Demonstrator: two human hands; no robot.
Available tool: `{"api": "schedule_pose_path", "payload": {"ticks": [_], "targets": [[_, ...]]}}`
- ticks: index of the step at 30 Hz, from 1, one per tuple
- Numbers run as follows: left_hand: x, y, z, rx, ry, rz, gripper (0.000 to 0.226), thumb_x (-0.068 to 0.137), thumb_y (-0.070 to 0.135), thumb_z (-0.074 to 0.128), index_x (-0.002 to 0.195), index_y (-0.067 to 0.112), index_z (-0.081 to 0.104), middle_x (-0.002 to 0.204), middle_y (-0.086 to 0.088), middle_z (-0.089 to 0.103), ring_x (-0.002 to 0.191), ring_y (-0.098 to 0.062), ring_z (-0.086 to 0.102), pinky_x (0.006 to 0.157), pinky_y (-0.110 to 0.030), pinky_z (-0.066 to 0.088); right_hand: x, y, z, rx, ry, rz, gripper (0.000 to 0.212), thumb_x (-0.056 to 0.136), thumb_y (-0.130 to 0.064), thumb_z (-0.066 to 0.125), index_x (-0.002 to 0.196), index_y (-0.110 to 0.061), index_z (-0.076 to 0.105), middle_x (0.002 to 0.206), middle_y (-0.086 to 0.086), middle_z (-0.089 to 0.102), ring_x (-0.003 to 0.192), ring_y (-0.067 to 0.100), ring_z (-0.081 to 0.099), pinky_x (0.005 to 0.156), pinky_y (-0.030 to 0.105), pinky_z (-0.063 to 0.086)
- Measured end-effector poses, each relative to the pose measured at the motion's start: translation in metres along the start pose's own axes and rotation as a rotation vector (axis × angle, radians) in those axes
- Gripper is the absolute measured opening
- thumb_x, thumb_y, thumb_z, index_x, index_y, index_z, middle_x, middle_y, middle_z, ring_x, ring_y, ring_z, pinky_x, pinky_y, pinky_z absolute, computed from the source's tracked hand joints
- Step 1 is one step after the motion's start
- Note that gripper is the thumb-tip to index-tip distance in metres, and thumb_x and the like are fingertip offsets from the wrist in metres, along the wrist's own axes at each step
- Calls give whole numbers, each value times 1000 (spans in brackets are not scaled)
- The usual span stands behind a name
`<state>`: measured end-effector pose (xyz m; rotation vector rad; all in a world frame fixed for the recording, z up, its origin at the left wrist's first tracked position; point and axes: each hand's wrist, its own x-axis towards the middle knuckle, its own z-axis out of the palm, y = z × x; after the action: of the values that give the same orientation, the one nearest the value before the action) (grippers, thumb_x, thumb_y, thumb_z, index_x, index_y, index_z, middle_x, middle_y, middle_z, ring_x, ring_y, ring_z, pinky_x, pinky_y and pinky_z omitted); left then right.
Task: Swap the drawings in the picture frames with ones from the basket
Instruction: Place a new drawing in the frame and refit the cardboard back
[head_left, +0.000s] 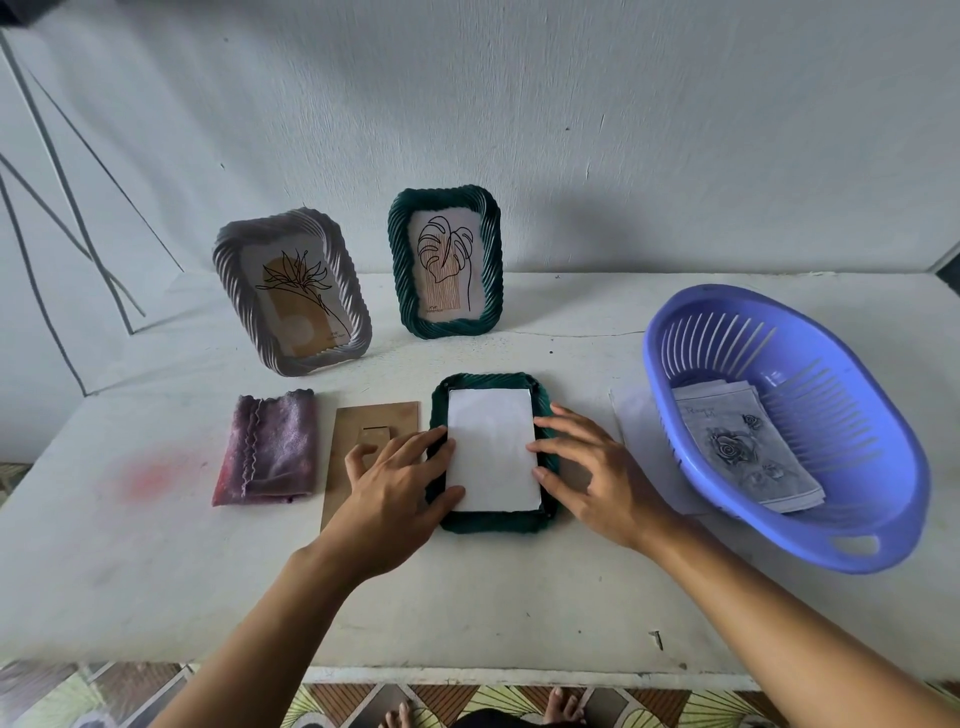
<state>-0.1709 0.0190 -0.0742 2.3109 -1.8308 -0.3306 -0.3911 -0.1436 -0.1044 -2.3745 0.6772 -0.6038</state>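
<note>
Counter (156, 571): white.
Green frame (488, 525): face down, counter centre; white sheet (491, 447) laid in its back.
Left grip (400, 483): fingers flat on sheet's left edge.
Right grip (597, 478): fingers flat on right edge.
Basket (779, 540): right edge; drawings (748, 452) inside.

White table (156, 571), frames (234, 291) (400, 270) (488, 522), cloth (270, 447), board (384, 415), basket (769, 535)

A folded purple cloth (267, 449) lies flat on the white desk (156, 571), near its left side. A faint red stain (150, 475) marks the desk just beside the cloth. Patterned floor tiles (104, 696) show below the desk's front edge.
</note>
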Motion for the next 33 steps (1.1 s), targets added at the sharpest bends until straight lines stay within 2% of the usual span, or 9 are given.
{"api": "schedule_pose_path", "payload": {"ticks": [7,16,20,24,27,29,30,31,33], "targets": [[-1,2,-1,1,-7,-3,79,85,71,11,149,34,39,161,16,22,145,-7,17,110,-49,12,0,0,0,22,-17,22,28,94,-35,63,119,-24,70,142,-13,54,144,-2,27,116,28,29],[0,3,-3,7,2,-5,77,86,70,14,147,34,42,159,16,27,144,-8,23,110,-50,13,1,1,3,-26,13,-14,27,94,-33,63,118,-23,69,140,-11,55,143,2,31,115,35,35],[0,2,-3,7,9,3,76,86,70,15,147,34,43,159,16,28,143,-8,25,110,-49,12,1,-1,3,-59,15,-35,25,95,-33,61,116,-21,69,147,-12,47,143,2,30,115,33,34],[-1,1,-5,-27,-4,2,75,86,71,16,147,37,42,159,18,25,142,-8,22,109,-46,12,1,1,3,-58,3,-46,27,96,-37,58,117,-22,67,143,-14,52,144,1,29,115,35,34],[-2,-3,-8,-95,142,-62,53,91,61,37,135,39,55,150,15,44,134,-14,41,102,-48,27,1,2,4,-54,6,-40,28,97,-39,57,117,-23,67,142,-15,53,144,0,28,115,36,34],[-2,-9,-14,-128,329,-172,31,94,42,56,121,30,66,133,6,60,119,-26,56,92,-49,40,1,2,5,-53,7,-37,29,96,-40,57,118,-23,67,142,-16,52,144,0,28,115,35,34],[-2,-14,-17,-126,356,-231,28,94,36,60,119,27,66,128,1,62,113,-31,59,90,-49,44,1,1,5,-52,5,-34,29,96,-40,57,118,-23,67,142,-17,52,144,-1,27,115,35,33],[-1,-20,-19,-106,305,-281,30,94,40,58,120,26,65,127,-2,62,112,-34,59,90,-49,46,0,1,5,-51,3,-30,29,96,-40,57,118,-24,66,142,-18,51,144,-1,27,116,35,33],[1,-24,-23,2,103,-318,40,90,58,43,118,33,57,131,-2,58,118,-33,54,95,-48,47,-1,1,4,-50,0,-25,30,96,-41,56,118,-24,66,143,-19,51,144,-1,26,115,36,34]]}}
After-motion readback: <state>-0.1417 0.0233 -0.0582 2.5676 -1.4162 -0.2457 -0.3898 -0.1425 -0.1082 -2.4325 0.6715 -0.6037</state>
